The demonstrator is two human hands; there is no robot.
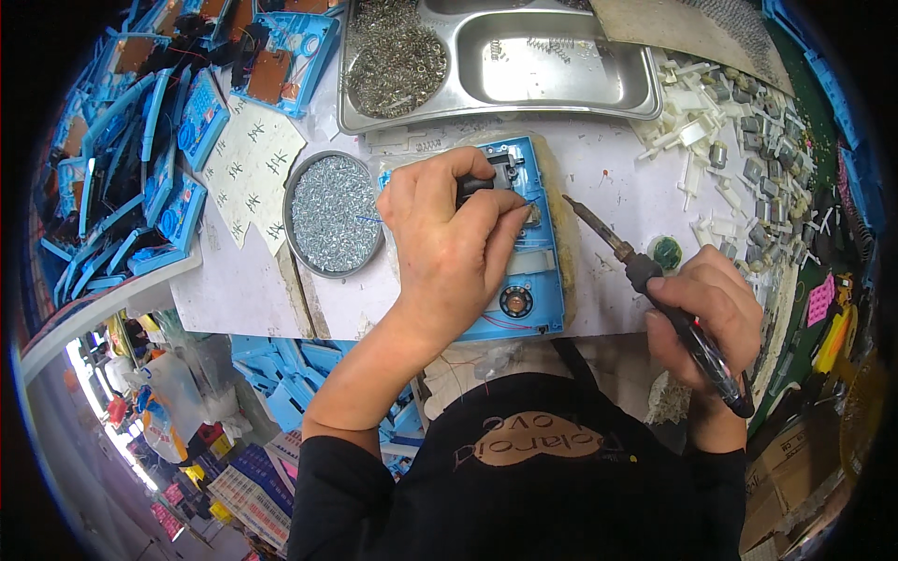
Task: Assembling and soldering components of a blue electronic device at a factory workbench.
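My right hand (pixel 708 313) is wrapped round a soldering iron (pixel 687 338) with a dark handle. Its metal tip points up and left, a short way right of a blue plastic casing (pixel 552 301). My left hand (pixel 449 229) lies over that casing, thumb and forefinger pinched above its inner parts. What the pinch holds is too small to name. Between its fingers shows a dark rounded piece (pixel 474 187), partly hidden. Inside the casing I see a round speaker (pixel 515 301), a pale flat strip (pixel 530 263) and thin red wires near the lower edge.
A round tin of small screws (pixel 292 220) stands left of my left hand. Behind is a metal tray (pixel 524 110) with springs. White and grey plastic parts (pixel 748 159) are heaped at right. Blue casings (pixel 154 210) pile up at left. A small green round thing (pixel 666 251) lies near the iron.
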